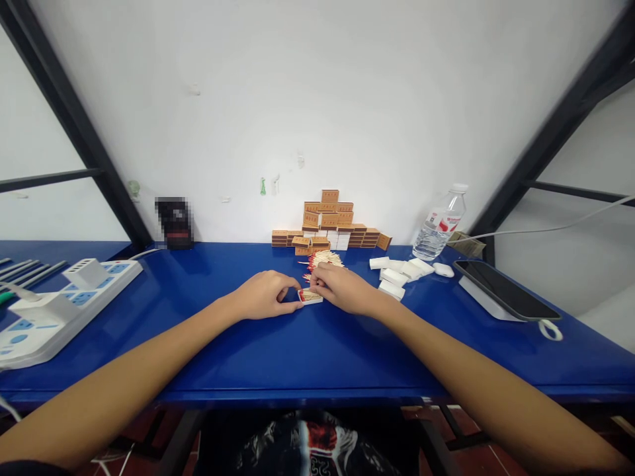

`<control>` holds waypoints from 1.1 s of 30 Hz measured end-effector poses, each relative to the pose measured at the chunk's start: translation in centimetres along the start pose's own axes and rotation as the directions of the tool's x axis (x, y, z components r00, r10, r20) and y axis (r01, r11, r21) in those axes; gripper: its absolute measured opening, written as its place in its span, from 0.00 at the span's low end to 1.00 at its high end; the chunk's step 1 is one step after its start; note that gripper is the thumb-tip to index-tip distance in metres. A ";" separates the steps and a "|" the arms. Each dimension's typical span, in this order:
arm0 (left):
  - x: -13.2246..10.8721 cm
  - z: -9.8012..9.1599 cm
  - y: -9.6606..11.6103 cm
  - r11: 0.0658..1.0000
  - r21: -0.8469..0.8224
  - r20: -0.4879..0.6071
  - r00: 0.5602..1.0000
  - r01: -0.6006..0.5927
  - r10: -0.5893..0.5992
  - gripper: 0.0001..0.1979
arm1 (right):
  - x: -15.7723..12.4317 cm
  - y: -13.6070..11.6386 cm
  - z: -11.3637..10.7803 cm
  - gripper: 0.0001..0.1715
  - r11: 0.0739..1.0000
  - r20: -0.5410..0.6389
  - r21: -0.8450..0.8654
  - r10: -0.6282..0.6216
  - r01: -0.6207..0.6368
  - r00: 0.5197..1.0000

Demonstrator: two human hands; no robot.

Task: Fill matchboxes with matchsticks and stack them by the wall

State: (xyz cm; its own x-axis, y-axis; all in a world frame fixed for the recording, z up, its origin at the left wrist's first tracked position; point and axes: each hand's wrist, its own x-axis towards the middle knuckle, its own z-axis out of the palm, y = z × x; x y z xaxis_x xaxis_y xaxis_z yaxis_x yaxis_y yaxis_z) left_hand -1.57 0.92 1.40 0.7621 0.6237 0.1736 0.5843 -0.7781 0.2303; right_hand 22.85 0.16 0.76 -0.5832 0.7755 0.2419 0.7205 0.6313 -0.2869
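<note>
A small open matchbox tray (310, 297) with red-tipped matches in it lies on the blue table (297, 344). My left hand (265, 295) pinches its left end with thumb and fingers. My right hand (342, 287) is closed at the tray's right side, its fingertips on the matches. Just behind the hands lies a loose heap of matches (325, 259). Further back, a stack of brown matchboxes (330, 225) stands against the white wall.
Several white inner trays (399, 272) lie right of my right hand. A water bottle (440, 225) and a phone on a white stand (503, 297) are at the right. White power strips (59, 304) lie at the left. A dark object (174, 223) leans on the wall.
</note>
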 end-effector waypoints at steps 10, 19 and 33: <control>0.0 0.2 0.4 1.000 -0.023 -0.049 0.999 0.018 -0.019 0.20 | 0.0 -0.2 0.2 0.06 1.000 0.041 -0.013 0.018 -0.017 0.999; 0.1 0.5 0.1 0.999 -0.033 -0.095 0.995 -0.033 0.030 0.17 | -0.1 0.1 0.5 0.06 0.999 0.086 -0.021 0.035 -0.033 0.996; 0.0 0.1 0.4 0.999 -0.042 -0.063 0.998 0.002 -0.005 0.11 | -0.3 -0.5 0.3 0.05 0.997 0.006 0.067 -0.033 0.033 0.999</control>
State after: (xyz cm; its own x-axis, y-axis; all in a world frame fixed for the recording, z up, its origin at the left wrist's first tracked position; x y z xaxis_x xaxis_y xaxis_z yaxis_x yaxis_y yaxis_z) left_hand -1.29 0.62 1.38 0.7403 0.6308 0.2325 0.5737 -0.7730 0.2707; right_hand 22.52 -0.36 0.57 -0.6093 0.7540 0.2457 0.6743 0.6556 -0.3399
